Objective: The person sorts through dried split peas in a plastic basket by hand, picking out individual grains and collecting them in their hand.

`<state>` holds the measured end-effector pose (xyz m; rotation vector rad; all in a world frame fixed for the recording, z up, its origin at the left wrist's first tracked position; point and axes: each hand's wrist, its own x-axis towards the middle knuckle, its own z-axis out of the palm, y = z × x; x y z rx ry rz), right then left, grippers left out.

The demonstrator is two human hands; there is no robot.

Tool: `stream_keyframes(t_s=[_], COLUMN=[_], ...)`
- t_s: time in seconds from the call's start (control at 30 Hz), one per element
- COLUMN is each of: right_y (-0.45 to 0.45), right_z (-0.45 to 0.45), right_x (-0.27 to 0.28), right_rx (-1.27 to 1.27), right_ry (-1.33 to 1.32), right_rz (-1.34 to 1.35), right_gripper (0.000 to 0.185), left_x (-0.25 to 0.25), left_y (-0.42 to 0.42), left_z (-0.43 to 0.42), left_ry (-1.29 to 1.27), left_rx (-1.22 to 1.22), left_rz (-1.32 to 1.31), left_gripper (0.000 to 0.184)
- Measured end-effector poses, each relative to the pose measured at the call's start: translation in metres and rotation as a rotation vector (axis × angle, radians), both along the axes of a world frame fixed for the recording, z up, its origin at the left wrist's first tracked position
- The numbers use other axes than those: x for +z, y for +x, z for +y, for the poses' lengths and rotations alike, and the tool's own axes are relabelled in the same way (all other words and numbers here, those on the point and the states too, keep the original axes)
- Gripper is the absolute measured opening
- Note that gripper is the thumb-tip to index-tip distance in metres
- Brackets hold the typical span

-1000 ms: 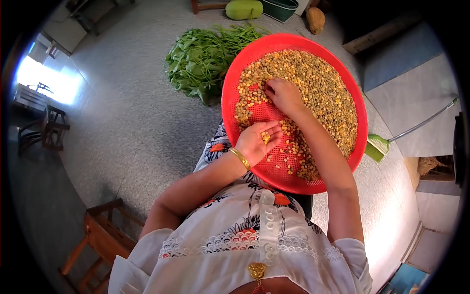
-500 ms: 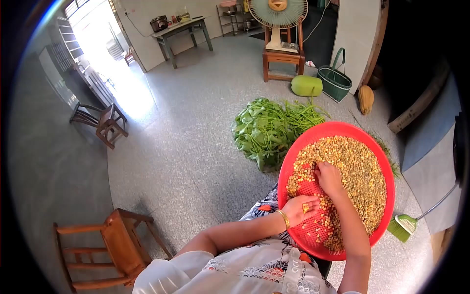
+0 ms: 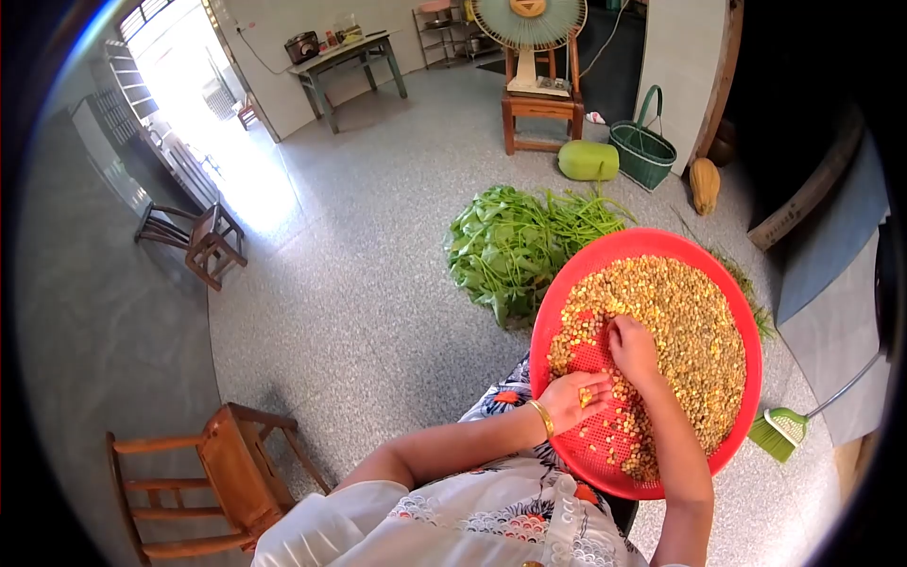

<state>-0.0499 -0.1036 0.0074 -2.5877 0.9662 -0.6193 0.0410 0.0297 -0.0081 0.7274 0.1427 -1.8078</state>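
Note:
A round red mesh tray [image 3: 694, 248] rests over my lap, largely covered with yellow-brown kernels that look like dried corn [image 3: 694, 345]. A patch of bare mesh shows at its left and lower middle. My left hand [image 3: 573, 401], with a gold bracelet at the wrist, lies palm up over the tray's left side and holds a few kernels in its curled palm. Just above and right of it, my right hand [image 3: 633, 348] reaches down among the kernels. Its fingers are bent together, and whatever is at the fingertips is hidden.
Leafy green stems [image 3: 510, 248] lie on the floor beyond the tray. Behind them are a green gourd [image 3: 588, 161], a green basket [image 3: 644, 156], and a fan [image 3: 529, 28] on a wooden chair. A green broom [image 3: 777, 433] stands right; a wooden chair [image 3: 227, 472] is at lower left.
The camera view has shifted slightly. My right hand stays among the kernels with its fingers slightly changed, and my left hand still holds a few kernels.

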Motion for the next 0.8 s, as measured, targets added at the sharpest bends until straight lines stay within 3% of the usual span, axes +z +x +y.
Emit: stream_keyframes(t_s=[0.07, 0.2, 0.37, 0.73, 0.8], right_y=[-0.005, -0.017, -0.025, -0.031, -0.029], right_z=[-0.007, -0.018, -0.018, -0.026, -0.021], right_x=[-0.002, -0.007, 0.006, 0.004, 0.004], right_rx=[-0.014, -0.042, -0.018, -0.022, -0.193], right_ry=[0.063, 0.985, 1.284, 1.182, 0.331], right_rz=[-0.069, -0.439, -0.586, -0.626, -0.248], right_gripper=[0.009, 0.017, 0.017, 0.014, 0.012], left_x=[-0.006, -0.005, 0.000, 0.007, 0.005], left_y=[0.000, 0.001, 0.002, 0.003, 0.003], left_z=[0.000, -0.001, 0.000, 0.000, 0.000], left_ry=[-0.040, -0.020, -0.036, -0.054, -0.061], left_rx=[-0.007, 0.002, -0.020, -0.027, -0.031], left_rz=[0.056, 0.039, 0.001, -0.001, 0.007], left_gripper=[0.032, 0.028, 0.026, 0.030, 0.030])
